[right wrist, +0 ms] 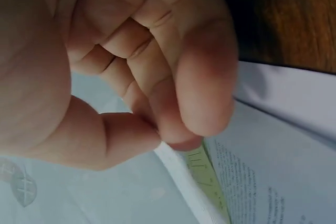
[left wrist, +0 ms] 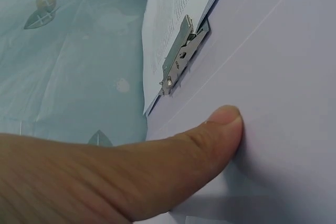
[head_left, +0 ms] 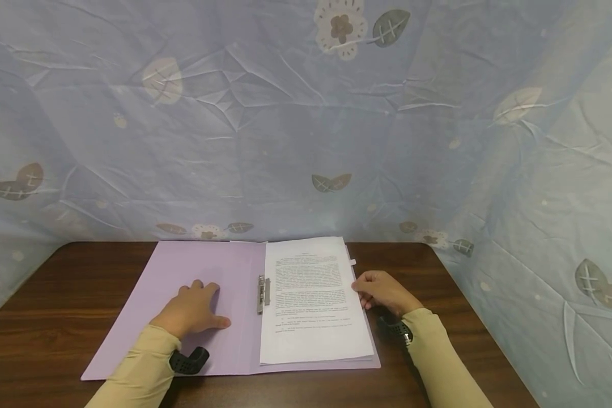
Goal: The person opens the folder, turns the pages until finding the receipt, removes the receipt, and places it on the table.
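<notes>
A light purple folder (head_left: 194, 260) lies spread on the table, with a metal clip (head_left: 260, 294) along its spine. On its right side is a stack of printed paper sheets (head_left: 306, 340). My right hand (head_left: 385, 292) pinches the right edge of the sheets between thumb and fingertips. Among the sheets in the right wrist view, a yellow-green page (right wrist: 205, 174) shows below the fingertips. Over the left cover is my left hand (head_left: 196, 309), holding nothing, its thumb and fingers spread apart. The left wrist view shows its thumb (left wrist: 205, 140) beside the cover, with the clip beyond.
The dark wooden table (head_left: 35, 300) carries the folder. A pale blue curtain (head_left: 265, 141) with leaf and flower prints hangs behind the table and along its sides. A small white tab (head_left: 353, 262) sticks out from the right edge of the papers. Each wrist wears a black strap.
</notes>
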Tool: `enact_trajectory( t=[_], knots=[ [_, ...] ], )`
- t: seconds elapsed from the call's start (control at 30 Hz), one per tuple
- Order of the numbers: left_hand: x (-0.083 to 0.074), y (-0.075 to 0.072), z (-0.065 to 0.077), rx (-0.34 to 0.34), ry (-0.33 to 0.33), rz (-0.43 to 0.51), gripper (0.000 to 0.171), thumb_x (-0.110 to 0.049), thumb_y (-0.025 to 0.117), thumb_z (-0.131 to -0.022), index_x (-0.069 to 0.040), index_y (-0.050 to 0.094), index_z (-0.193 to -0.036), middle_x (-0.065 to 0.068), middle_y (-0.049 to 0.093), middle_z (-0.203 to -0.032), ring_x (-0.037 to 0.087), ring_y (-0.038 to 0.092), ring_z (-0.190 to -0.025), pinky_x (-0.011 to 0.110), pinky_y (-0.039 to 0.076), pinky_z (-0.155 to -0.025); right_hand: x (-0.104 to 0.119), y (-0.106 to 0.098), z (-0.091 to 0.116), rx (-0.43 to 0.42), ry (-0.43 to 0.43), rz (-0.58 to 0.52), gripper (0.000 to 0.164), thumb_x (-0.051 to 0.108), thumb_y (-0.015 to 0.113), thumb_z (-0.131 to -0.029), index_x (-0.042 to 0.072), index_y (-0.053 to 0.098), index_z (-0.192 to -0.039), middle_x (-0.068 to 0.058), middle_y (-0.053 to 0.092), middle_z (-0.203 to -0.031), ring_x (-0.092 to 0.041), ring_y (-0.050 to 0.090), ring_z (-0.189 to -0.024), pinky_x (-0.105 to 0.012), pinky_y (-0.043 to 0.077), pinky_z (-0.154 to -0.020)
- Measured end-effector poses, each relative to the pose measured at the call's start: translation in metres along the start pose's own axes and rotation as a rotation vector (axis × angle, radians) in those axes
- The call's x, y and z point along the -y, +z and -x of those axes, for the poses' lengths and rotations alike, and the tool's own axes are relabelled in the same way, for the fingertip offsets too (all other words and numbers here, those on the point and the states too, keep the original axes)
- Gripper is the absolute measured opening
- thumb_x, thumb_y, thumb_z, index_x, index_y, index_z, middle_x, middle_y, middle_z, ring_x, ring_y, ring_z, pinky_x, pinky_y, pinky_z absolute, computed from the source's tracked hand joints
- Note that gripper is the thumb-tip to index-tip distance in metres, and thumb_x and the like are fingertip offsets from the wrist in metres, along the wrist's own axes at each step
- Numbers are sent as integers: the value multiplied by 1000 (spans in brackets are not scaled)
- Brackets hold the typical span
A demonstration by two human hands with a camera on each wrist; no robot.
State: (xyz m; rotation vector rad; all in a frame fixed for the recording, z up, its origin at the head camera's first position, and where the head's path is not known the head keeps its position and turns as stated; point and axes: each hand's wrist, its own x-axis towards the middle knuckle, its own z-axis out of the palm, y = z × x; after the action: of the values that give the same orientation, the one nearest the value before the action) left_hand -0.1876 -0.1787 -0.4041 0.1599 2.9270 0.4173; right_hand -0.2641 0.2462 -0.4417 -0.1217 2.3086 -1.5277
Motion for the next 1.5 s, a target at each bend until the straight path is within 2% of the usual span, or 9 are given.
enact_trajectory(
  t=[0.2, 0.37, 0.57, 0.83, 1.1, 1.37, 1.5],
  knots=[
    [-1, -1, 2, -5, 9, 8, 89, -47, 90, -75, 7, 56, -136, 35, 55, -123, 54, 56, -109, 69, 50, -89, 4, -2, 1, -17, -51, -28, 16, 12, 65, -98, -2, 65, -92, -7, 60, -73, -16, 57, -61, -25, 52, -55],
    [-1, -2, 2, -7, 14, 5, 88, -47, 90, -75, 7, 57, -136, 34, 56, -120, 52, 56, -107, 68, 51, -88, 14, 0, 1, -75, -86, -14, 16, 12, 64, -98, 1, 63, -86, -6, 58, -72, -17, 56, -64, -27, 50, -56],
    [0, 0, 2, -7, 15, -5, 88, -48, 90, -75, 7, 57, -135, 33, 56, -119, 52, 57, -106, 68, 51, -88, 47, 6, 3, -126, -153, 6, 18, 13, 63, -96, 4, 59, -80, -4, 54, -69, -17, 51, -62, -27, 45, -56],
    [3, 1, 2, -1, 15, -12, 89, -50, 89, -75, 6, 57, -136, 33, 56, -120, 51, 57, -106, 67, 51, -89, 94, 24, 9, -146, -251, 7, 16, 16, 65, -95, 5, 60, -83, -3, 54, -67, -17, 49, -61, -27, 42, -53],
    [4, 0, 2, 9, 9, -14, 89, -51, 88, -77, 5, 56, -138, 34, 56, -124, 53, 56, -110, 68, 50, -90, 137, 57, 8, -137, -321, 3, 16, 19, 64, -96, 6, 64, -87, -4, 58, -70, -18, 51, -63, -26, 42, -58],
    [9, -4, 6, 24, 33, -34, 84, -50, 85, -79, 3, 59, -138, 35, 56, -130, 57, 55, -116, 69, 49, -93, 175, 111, -1, -92, -394, -20, 11, 13, 64, -94, 6, 65, -85, -2, 61, -72, -15, 57, -66, -27, 48, -60],
    [11, -6, 5, 19, 53, -25, 77, -49, 82, -83, 2, 61, -136, 33, 58, -129, 56, 56, -116, 68, 49, -94, 189, 137, -3, -121, -444, 31, 11, 12, 64, -92, 6, 68, -84, 0, 63, -71, -13, 58, -65, -26, 51, -62]
  ],
)
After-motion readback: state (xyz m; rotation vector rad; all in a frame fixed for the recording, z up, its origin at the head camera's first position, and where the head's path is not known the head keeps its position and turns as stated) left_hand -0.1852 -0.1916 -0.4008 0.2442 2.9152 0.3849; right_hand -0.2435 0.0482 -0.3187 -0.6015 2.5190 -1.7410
